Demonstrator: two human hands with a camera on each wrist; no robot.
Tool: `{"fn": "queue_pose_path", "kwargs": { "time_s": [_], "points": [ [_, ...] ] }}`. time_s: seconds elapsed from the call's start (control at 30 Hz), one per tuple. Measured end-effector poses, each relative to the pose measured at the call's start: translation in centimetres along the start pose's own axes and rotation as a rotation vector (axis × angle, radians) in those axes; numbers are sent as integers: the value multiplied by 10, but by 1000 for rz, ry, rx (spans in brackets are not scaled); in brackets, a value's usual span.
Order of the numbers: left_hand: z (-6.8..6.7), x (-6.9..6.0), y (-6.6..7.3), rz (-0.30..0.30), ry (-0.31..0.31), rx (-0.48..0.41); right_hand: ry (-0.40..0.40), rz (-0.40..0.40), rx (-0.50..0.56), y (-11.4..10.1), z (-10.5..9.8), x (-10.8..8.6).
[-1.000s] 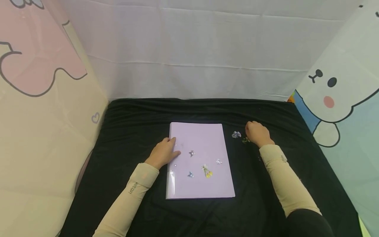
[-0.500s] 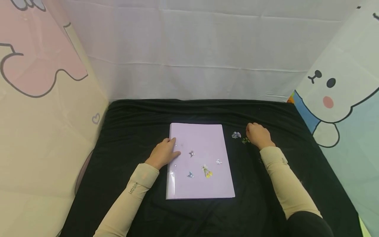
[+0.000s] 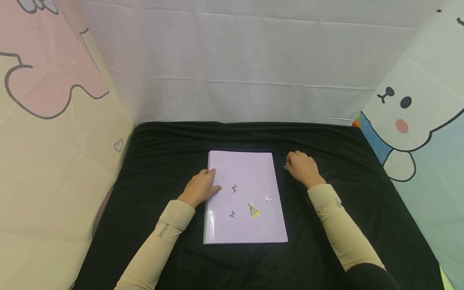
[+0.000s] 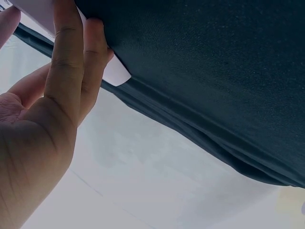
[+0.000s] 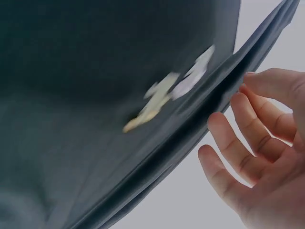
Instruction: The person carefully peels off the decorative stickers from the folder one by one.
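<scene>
A lilac binder [image 3: 243, 167] lies on the black cloth, with a yellow flower sticker [image 3: 253, 210] and a few small grey-blue stickers [image 3: 233, 214] on its cover. My left hand [image 3: 198, 187] rests along the spine side, fingers fairly straight against that edge in the left wrist view, thumb over the cover. To the right of the binder, my right hand [image 3: 303, 167] is low over the cloth, partly covering a loose sticker [image 3: 286, 166]. In the right wrist view its fingers are loosely bent; nothing shows between thumb and forefinger. A pale sticker with a yellowish end [image 5: 155, 102] and a lilac one [image 5: 193, 76] lie beside it, blurred.
Black cloth [image 3: 166, 157] covers the table, with folds along its far edge. A white sheet [image 3: 253, 60] hangs behind, and printed cartoon sheets stand at the left [image 3: 54, 181] and right [image 3: 435, 193].
My right hand has shifted left, toward the binder, and now covers most of the loose stickers seen beside it before. My left hand and the binder stay put.
</scene>
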State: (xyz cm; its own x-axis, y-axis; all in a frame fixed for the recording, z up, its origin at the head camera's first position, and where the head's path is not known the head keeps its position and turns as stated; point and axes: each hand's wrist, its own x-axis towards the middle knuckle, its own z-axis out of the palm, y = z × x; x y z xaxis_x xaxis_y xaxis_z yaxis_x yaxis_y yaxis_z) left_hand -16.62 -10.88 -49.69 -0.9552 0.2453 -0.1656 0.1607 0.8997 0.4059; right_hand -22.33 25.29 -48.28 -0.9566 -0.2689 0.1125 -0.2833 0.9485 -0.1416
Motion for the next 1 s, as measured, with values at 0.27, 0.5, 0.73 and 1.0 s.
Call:
{"fn": "queue_pose_path", "kwargs": {
  "time_s": [0.27,0.5,0.73,1.0],
  "points": [
    [1,-1,0,3,-3,-8,22,-65,0,-45,6,-1],
    [0,-1,-1,-5,-3,0,59,-170,10,-82,13,-4],
    [1,0,-1,-1,-5,-4,53,-263,24,-117,22,-10],
    [1,1,-1,-11,-4,0,-9,-310,30,-143,24,-11]
  ]
}}
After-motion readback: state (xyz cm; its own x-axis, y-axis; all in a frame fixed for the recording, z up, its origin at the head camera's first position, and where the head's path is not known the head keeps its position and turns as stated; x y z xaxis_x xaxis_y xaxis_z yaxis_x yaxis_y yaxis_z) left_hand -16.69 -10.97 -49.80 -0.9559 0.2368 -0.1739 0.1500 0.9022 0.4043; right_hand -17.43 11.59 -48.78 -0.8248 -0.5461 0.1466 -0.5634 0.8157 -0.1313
